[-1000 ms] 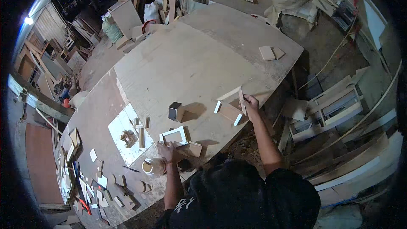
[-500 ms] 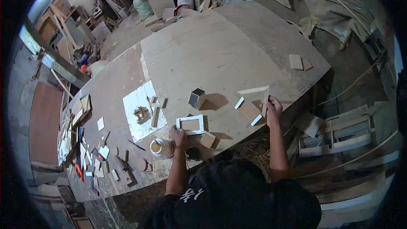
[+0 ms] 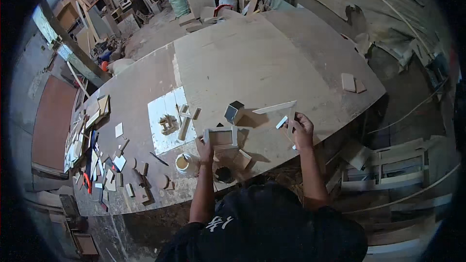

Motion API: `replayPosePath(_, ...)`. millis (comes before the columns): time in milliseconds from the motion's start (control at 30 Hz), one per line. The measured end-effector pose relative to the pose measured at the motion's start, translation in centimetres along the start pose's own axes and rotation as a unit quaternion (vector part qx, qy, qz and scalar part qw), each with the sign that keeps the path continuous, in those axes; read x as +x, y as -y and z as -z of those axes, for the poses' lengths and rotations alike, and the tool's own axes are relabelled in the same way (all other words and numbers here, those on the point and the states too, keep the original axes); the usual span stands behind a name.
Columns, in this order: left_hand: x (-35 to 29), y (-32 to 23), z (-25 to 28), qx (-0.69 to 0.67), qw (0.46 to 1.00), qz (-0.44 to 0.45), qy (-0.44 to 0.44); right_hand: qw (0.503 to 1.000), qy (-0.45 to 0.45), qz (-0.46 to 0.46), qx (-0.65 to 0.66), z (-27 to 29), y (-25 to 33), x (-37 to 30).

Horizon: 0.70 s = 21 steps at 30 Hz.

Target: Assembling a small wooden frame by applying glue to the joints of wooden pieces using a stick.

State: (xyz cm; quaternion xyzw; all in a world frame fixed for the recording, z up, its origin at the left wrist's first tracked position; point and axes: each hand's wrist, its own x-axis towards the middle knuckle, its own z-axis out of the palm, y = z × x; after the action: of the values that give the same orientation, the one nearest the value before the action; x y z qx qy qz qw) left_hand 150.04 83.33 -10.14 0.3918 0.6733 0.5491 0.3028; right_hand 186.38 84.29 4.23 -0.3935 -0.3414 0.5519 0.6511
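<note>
My left hand rests on the near edge of a small open wooden box frame lying on the plywood table. My right hand grips an L-shaped wooden frame piece near the table's right front edge, one strip running left from the hand. A small grey-sided open cube stands between the two. A square wooden block lies just in front of the box frame.
A cup of glue and a dark round tin sit by the front edge. A pale sheet carries small wood pieces. Many offcuts litter the left end. Two blocks lie far right. Lumber lies on the floor.
The view has shifted, so the table sits more central. Both hands stay on the same pieces; the right hand with its L-shaped piece looks slightly nearer the box frame.
</note>
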Motion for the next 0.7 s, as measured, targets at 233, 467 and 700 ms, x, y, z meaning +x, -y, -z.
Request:
replayPosePath(233, -0.1, -2.4, 0.9, -0.004, 0.998, -0.054, -0.030, 0.999, 0.032, 0.016, -0.015, -1.9, 0.4, 0.7)
replayPosePath(467, -2.0, -5.5, 1.9, 0.022, 1.000, -0.018, 0.001, 0.999, 0.054, 0.009, -0.004, -3.2, -0.3, 1.2)
replayPosePath(700, -5.6, -12.5, 2.9, 0.156, 0.982, -0.102, -0.009, 0.998, 0.057, -0.017, -0.029, -5.9, 1.0, 0.6)
